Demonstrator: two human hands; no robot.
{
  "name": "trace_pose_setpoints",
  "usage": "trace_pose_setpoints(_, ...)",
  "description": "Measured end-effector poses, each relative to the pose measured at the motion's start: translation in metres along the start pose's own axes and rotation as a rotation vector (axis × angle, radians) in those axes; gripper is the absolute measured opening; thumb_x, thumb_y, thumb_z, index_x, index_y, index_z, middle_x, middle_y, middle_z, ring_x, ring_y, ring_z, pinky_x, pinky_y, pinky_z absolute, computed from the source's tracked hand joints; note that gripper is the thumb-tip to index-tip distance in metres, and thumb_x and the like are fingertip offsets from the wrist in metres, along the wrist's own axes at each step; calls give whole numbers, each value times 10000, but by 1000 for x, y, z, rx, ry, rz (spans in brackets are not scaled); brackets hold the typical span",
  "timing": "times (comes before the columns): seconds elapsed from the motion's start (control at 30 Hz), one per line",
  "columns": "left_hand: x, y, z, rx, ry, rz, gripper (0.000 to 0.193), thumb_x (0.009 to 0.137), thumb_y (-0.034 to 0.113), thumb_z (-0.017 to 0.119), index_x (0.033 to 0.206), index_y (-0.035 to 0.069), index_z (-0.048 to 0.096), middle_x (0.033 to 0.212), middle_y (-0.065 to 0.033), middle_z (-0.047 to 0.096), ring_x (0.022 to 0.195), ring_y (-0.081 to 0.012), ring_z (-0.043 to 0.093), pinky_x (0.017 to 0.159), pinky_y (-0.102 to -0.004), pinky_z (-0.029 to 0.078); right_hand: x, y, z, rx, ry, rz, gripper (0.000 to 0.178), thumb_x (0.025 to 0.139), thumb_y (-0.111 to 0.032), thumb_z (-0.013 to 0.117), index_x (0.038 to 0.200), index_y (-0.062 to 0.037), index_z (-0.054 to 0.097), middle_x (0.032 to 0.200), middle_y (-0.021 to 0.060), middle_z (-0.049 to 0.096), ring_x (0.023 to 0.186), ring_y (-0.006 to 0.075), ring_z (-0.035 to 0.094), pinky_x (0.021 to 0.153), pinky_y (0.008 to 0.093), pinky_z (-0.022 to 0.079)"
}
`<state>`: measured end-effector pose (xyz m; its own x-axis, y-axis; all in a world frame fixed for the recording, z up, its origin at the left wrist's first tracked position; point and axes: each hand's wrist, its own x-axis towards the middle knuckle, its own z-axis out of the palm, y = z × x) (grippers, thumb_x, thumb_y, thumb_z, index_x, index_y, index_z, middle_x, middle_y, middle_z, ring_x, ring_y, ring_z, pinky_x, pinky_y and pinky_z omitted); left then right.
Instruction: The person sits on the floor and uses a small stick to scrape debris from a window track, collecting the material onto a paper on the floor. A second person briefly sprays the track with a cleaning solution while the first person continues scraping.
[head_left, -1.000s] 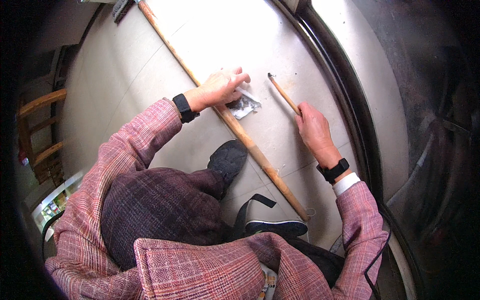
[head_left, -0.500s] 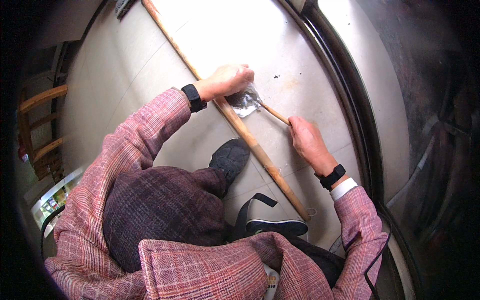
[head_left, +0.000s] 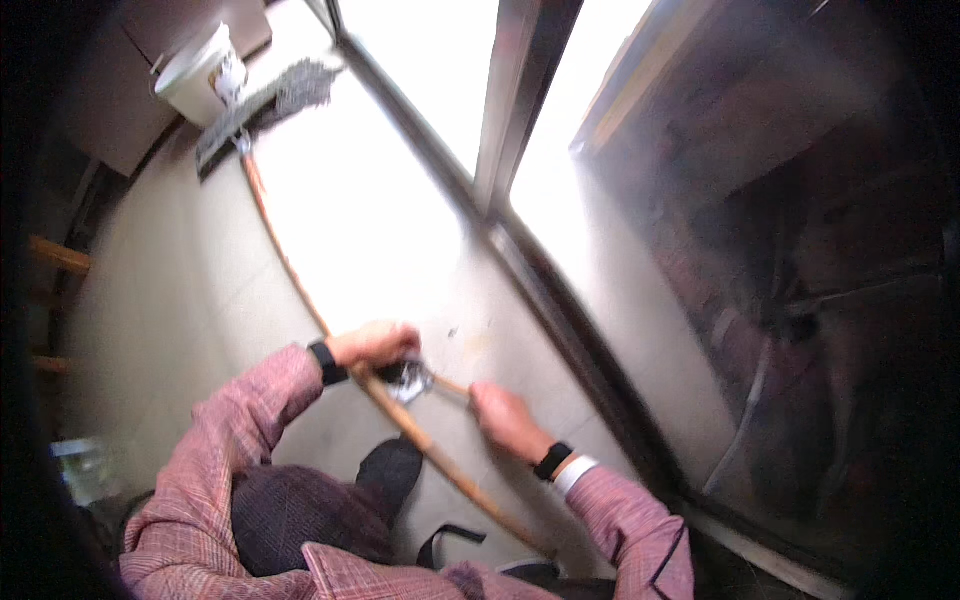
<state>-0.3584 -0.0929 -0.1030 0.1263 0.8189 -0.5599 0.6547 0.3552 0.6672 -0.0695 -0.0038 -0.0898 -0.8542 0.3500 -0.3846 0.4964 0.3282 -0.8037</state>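
Observation:
My left hand point(head_left: 378, 343) is closed over the long wooden mop handle, pinching a small clear plastic bag point(head_left: 408, 384) with dark stuff in it. My right hand point(head_left: 508, 415) is wrapped round a thin wooden-handled tool point(head_left: 450, 384). The tool's far end meets the bag; its tip is blurred and I cannot tell its kind. Below my left wrist, the mop handle point(head_left: 420, 440) runs slantwise over the floor. A wide grey mop head point(head_left: 290, 92) is at its far end.
A white bucket point(head_left: 200, 78) stands behind the mop head at the far left. A dark metal door frame point(head_left: 560, 300) with glass panels runs along the right. My dark shoe point(head_left: 392, 470) is beside the handle. Small dark specks dot the pale tiled floor point(head_left: 270, 330).
The view has swung up and right, so the mop head, bucket and glass door now show. My hands sit lower in the picture and keep their holds on the bag and tool.

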Motion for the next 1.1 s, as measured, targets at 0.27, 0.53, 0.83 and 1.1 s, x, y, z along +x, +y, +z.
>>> trace_pose_setpoints(0.27, -10, -20, -3, 340, 215, 160, 131, 752, 173, 627, 831, 81, 676, 788, -164, 659, 765, -357, 645, 694, -450, 529, 15, -7, -14, -233, -58, -145, 102, 923, -91, 403, 920, -22, 477, 877, 236, 551, 857, 426, 553, 734, 499, 443)
trace_pose_setpoints(0.53, -19, -1, -16, -96, 66, 0, 178, 812, 65, 595, 976, 30, 652, 830, -154, 681, 800, -283, 654, 752, -389, 520, 8, -23, -6, -226, 19, -153, 55, 888, -49, 483, 927, -19, 508, 858, 216, 552, 820, 429, 553, 697, 478, 447)
trace_pose_setpoints(0.83, -14, 0, -20, -234, -34, -34, 274, 832, -39, 528, 1056, 38, 666, 869, -47, 673, 829, -144, 609, 793, -283, 502, 16, -30, -7, -275, -13, -103, 51, 917, -69, 444, 920, -28, 474, 893, 217, 562, 846, 434, 569, 727, 501, 470)
trace_pose_setpoints(1.1, -7, -6, -16, -385, -190, -19, 334, 801, -75, 471, 1041, 10, 687, 877, -29, 681, 802, -120, 601, 761, -265, 503, 22, -31, -10, -245, 25, -108, 98, 948, -78, 446, 944, -14, 521, 862, 234, 562, 822, 439, 563, 712, 470, 461)
